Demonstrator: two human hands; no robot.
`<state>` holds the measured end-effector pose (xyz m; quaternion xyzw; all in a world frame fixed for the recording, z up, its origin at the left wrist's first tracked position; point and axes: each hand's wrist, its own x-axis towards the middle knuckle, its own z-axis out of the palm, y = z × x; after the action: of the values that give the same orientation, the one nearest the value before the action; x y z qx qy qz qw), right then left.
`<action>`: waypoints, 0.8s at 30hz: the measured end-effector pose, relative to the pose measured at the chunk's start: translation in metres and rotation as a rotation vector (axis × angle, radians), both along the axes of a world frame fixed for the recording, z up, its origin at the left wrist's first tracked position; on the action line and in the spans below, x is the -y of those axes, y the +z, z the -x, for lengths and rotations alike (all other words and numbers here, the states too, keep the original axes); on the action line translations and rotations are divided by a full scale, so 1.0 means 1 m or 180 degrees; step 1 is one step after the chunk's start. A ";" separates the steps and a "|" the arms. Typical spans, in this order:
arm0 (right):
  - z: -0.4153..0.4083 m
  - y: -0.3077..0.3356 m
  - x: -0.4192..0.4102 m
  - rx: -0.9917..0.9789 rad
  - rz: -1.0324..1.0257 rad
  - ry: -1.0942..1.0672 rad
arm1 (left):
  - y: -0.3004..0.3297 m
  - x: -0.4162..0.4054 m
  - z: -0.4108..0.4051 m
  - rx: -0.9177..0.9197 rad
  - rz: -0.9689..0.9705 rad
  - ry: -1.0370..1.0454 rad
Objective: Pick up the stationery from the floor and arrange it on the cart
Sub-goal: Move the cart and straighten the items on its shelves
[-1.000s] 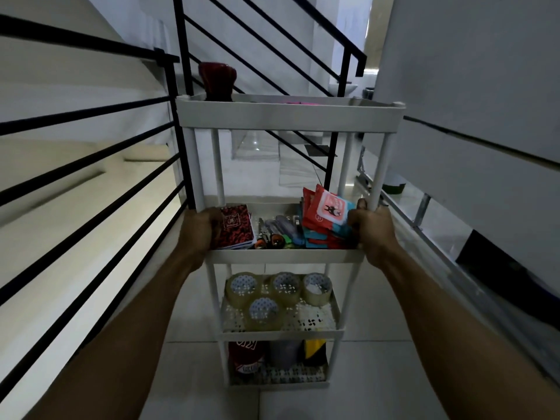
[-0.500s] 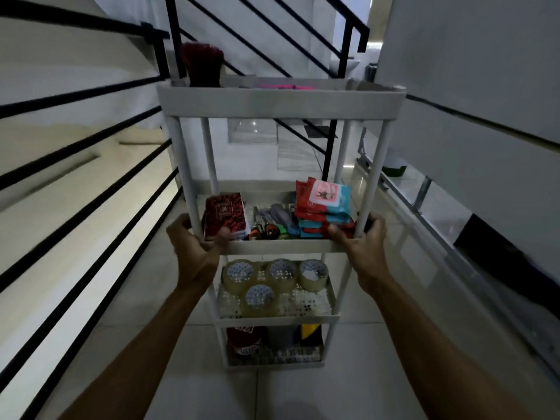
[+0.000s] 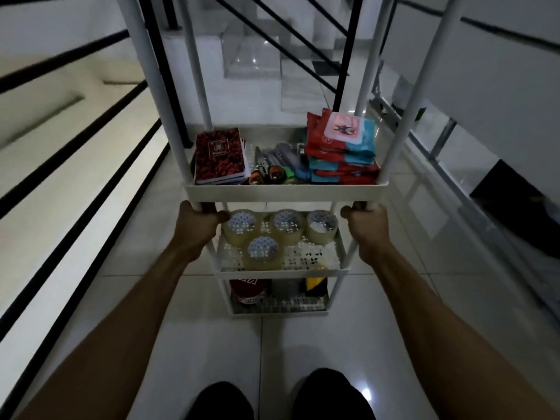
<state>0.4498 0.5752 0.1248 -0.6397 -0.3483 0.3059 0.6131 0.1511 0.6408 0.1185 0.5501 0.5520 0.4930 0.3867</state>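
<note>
A white tiered cart (image 3: 285, 192) stands on the tiled floor in front of me. My left hand (image 3: 197, 222) grips its front left post just under the upper visible shelf, and my right hand (image 3: 365, 225) grips the front right post at the same height. That shelf holds red notebooks (image 3: 219, 156), scissors and pens (image 3: 272, 165), and a stack of red and blue packets (image 3: 342, 147). Several clear tape rolls (image 3: 288, 227) lie on the shelf below. Red, grey and yellow items (image 3: 248, 291) sit on the bottom shelf. The top tier is out of frame.
A black stair railing (image 3: 91, 140) runs along the left, close to the cart. More stairs (image 3: 257, 62) rise behind it. A white wall with a metal rail (image 3: 448, 140) lines the right. My feet (image 3: 272, 398) show at the bottom edge.
Both hands slid from the rim of the notebook shelf down to the posts beneath it. The view tilted down and closer, so the cart's top tier left the frame.
</note>
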 end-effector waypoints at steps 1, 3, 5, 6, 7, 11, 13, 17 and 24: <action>-0.002 -0.001 -0.003 0.0004 0.0088 0.0111 | -0.001 -0.004 0.004 0.0042 0.0089 -0.0154; -0.006 0.000 -0.004 -0.0017 0.0192 0.0351 | -0.002 -0.004 0.008 0.0084 0.0142 -0.0374; -0.011 -0.003 -0.002 -0.0051 0.0218 0.0387 | -0.008 0.000 0.005 0.0087 0.0014 -0.0187; -0.012 -0.006 -0.002 0.0001 0.0232 0.0393 | -0.013 0.001 0.001 0.0125 -0.0041 -0.0017; -0.011 -0.015 0.000 0.0030 0.0241 0.0416 | -0.025 0.004 -0.001 0.0152 0.0009 0.0096; -0.002 -0.063 0.015 -0.0088 0.0533 0.0294 | -0.077 0.028 -0.006 0.0099 0.0658 0.0151; 0.003 -0.087 0.019 -0.0184 0.0589 0.0186 | -0.091 0.029 -0.005 0.0131 0.0789 0.0264; 0.003 -0.096 0.013 -0.0198 0.0720 0.0209 | -0.080 0.014 -0.001 -0.0078 0.1095 -0.0186; -0.003 -0.096 0.002 0.0104 0.0821 0.0401 | -0.079 0.005 0.003 -0.0098 0.1123 -0.0357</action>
<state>0.4523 0.5734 0.0289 -0.6950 -0.3555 0.3756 0.4995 0.1486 0.6359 0.0398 0.5112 0.6042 0.3578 0.4956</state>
